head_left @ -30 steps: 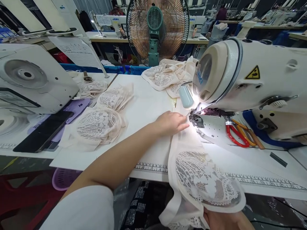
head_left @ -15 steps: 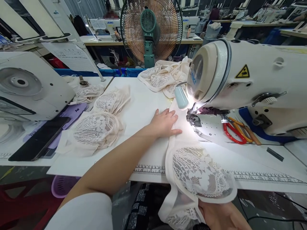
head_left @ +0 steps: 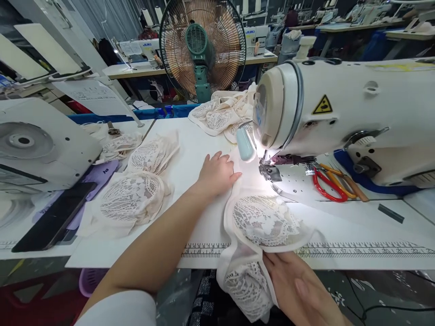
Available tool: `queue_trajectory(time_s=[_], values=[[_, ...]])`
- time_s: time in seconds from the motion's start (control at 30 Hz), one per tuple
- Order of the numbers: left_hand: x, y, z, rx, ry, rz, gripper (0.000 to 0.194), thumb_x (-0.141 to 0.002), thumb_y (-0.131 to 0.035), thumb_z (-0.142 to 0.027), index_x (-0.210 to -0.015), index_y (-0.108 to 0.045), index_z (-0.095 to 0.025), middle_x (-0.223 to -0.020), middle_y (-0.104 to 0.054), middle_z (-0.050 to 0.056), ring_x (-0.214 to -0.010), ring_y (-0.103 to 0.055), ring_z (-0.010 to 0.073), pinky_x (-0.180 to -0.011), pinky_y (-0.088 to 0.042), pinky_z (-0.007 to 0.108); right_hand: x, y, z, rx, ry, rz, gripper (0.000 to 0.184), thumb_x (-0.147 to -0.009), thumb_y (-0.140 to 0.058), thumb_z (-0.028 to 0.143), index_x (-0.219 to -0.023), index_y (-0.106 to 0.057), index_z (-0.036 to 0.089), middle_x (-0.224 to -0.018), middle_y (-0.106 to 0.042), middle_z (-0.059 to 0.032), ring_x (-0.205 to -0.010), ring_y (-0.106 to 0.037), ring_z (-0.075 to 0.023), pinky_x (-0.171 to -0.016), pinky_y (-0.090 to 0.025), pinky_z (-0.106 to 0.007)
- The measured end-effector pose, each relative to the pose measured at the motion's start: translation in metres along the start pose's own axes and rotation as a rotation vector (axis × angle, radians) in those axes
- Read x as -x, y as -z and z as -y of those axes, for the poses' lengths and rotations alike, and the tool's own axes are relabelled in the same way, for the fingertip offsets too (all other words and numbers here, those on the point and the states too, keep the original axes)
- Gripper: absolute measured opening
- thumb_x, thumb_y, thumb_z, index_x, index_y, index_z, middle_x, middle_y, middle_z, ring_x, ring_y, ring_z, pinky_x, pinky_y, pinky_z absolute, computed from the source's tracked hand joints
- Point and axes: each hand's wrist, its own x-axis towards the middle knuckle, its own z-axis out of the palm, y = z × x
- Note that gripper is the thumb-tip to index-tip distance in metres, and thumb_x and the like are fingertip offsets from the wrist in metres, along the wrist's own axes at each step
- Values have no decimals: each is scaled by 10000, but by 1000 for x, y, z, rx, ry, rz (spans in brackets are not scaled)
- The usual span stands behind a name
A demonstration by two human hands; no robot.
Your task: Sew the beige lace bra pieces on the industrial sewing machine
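A cream lace bra [head_left: 265, 219] lies partly on the sewing table, its band running up to the needle area of the sewing machine [head_left: 268, 170] and its second cup hanging over the front edge. My left hand [head_left: 219, 174] rests flat on the table at the band's left edge, fingers spread. Below the table edge, my right hand [head_left: 299, 283] holds the bra from its right side, between the two cups; its fingertips are hidden behind the fabric. The machine's lamp [head_left: 245, 144] lights the stitching spot.
More lace bras lie at left [head_left: 132, 197] and in a pile behind [head_left: 220, 111]. Red-handled scissors [head_left: 328, 185] sit under the machine arm. A black phone-like slab [head_left: 54, 217], a second machine [head_left: 44, 145] and a large fan [head_left: 200, 50] stand around. A ruler strip [head_left: 367, 250] edges the table.
My right hand has come up and more of it shows, with the bra's hanging cup raised slightly. My left hand remains flat beside the band. The whole view has shifted a little.
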Motion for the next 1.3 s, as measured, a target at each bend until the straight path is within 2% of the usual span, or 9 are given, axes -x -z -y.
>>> queue_trajectory(time_s=[0.07, 0.13, 0.27, 0.4, 0.53, 0.67, 0.93, 1.13, 1.3], values=[[7, 11, -7, 45, -50, -54, 321, -909, -367, -319, -932, -629, -134, -1055, -601, 124, -1152, -467, 295, -955, -391, 463, -5, -4, -1, -38, 32, 17, 445, -727, -627, 476, -1157, -610, 364, -1351, -498, 2, -1353, -271, -247, -1129, -152, -463], [16, 22, -18, 159, -161, -31, 319, -921, -323, -266, -937, -620, -150, -1046, -614, 95, -1030, -549, 232, -864, -463, 383, -8, -8, -3, -75, 51, 33, 442, -732, -624, 457, -1166, -600, 373, -1339, -509, 5, -1343, -292, -242, -1127, -162, -456], [26, 32, -40, 302, -383, 162, 328, -939, -317, -306, -1044, -596, -169, -1176, -589, 66, -1033, -566, 190, -834, -492, 321, -13, -11, -6, -141, 27, 45, 481, -737, -609, 460, -1198, -580, 328, -1337, -506, -28, -1334, -309, -246, -1115, -191, -453], [24, 27, -46, 262, -463, 294, 375, -947, -315, -357, -1116, -579, -152, -1264, -539, 90, -1143, -513, 206, -913, -464, 323, -21, -13, -11, -240, 20, 90, 514, -724, -624, 447, -1216, -562, 310, -1337, -503, -43, -1318, -337, -249, -1100, -230, -439], [13, 26, -45, 216, -452, 342, 424, -946, -300, -399, -1161, -563, -145, -1280, -515, 103, -1155, -498, 216, -936, -456, 341, -31, -17, -13, -376, 64, 121, 438, -789, -562, 354, -1223, -558, 296, -1297, -542, -46, -1279, -399, -237, -1097, -246, -430], [2, 29, -49, 150, -416, 356, 423, -945, -296, -396, -1158, -570, -154, -1180, -556, 106, -1068, -545, 206, -894, -479, 341, -40, -23, -11, -434, 115, 89, 457, -788, -542, 313, -1242, -541, 264, -1290, -548, -45, -1271, -408, -233, -1099, -248, -421], [1, 23, -59, -48, -408, 299, 442, -919, -337, -452, -1059, -618, -142, -1077, -563, 125, -977, -567, 228, -849, -488, 358, -47, -25, -12, -494, 125, 97, 445, -783, -514, 256, -1226, -557, 238, -1210, -608, -44, -1243, -440, -238, -1099, -243, -439], [1, 19, -59, -175, -399, 245, 475, -913, -322, -465, -1174, -564, -149, -1071, -567, 110, -935, -561, 240, -853, -465, 382, -50, -26, -12, -483, 124, 69, 451, -762, -533, 270, -1208, -567, 220, -1205, -610, -56, -1238, -443, -245, -1086, -261, -434], [-1, 12, -57, -270, -353, 192, 523, -873, -401, -501, -1244, -520, -153, -1091, -530, 132, -1008, -514, 285, -826, -460, 403, -53, -25, -11, -480, 135, 97, 423, -777, -521, 255, -1194, -575, 210, -1205, -608, -68, -1250, -429, -233, -1088, -251, -425]])
